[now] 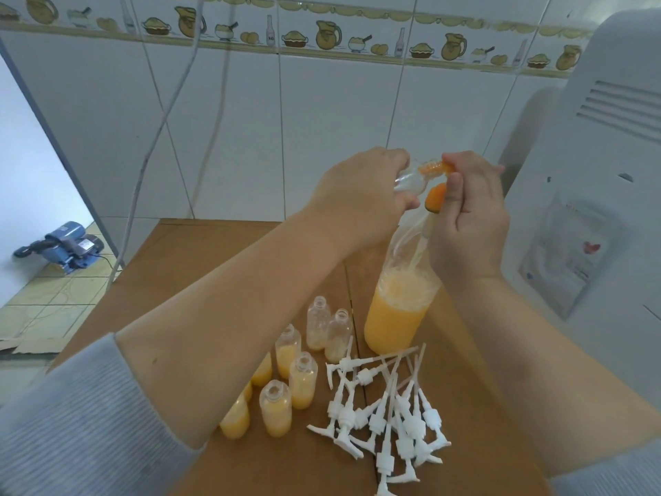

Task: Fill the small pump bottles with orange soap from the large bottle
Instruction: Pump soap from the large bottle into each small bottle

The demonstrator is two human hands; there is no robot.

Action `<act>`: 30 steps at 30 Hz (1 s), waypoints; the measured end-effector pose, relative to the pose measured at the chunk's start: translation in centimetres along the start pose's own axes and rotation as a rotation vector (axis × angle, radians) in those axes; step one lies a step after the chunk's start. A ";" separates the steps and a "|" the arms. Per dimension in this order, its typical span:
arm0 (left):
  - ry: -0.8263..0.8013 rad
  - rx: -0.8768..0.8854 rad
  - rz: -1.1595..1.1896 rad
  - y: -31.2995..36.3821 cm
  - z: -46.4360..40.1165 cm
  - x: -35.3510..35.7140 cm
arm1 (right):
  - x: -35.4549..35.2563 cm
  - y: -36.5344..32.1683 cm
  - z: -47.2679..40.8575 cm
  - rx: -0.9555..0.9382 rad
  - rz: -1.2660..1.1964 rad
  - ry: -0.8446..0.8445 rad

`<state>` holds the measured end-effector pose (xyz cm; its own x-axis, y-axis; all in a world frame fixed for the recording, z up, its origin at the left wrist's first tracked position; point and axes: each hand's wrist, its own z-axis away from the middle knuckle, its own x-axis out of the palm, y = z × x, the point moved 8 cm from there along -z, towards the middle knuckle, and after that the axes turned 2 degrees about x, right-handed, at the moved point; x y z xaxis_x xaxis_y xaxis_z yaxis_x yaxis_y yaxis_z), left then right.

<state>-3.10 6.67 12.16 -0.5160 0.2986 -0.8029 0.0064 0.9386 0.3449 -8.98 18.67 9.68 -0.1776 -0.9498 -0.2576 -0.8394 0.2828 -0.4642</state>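
My left hand (361, 195) grips a small clear bottle (411, 179) tipped on its side above the table. My right hand (468, 223) pinches the orange pump head (437, 199) of the large bottle (397, 316), which stands below half full of orange soap. The pump's orange nozzle (434, 168) sits at the small bottle's mouth, and its tube runs down into the large bottle. Several small open bottles with orange soap (302, 383) stand on the brown table (200, 252); two nearly clear ones (327, 329) stand behind them. A pile of white pump tops (390, 409) lies beside them.
A large white appliance (601, 166) stands close on the right. White cables (168, 105) hang in front of the tiled wall at the left. On the floor at the far left sit a blue motor (64, 247) and a piece of cardboard (32, 343).
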 end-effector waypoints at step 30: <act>0.012 -0.244 0.270 -6.7 2.5 -0.5 | 0.0 -0.4 -1.8 0.072 0.027 -0.156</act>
<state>-0.72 0.70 9.07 -0.5338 0.5265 -0.6617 -0.0602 0.7569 0.6507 -9.60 18.32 11.35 -0.1128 -0.9112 -0.3962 -0.7956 0.3217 -0.5133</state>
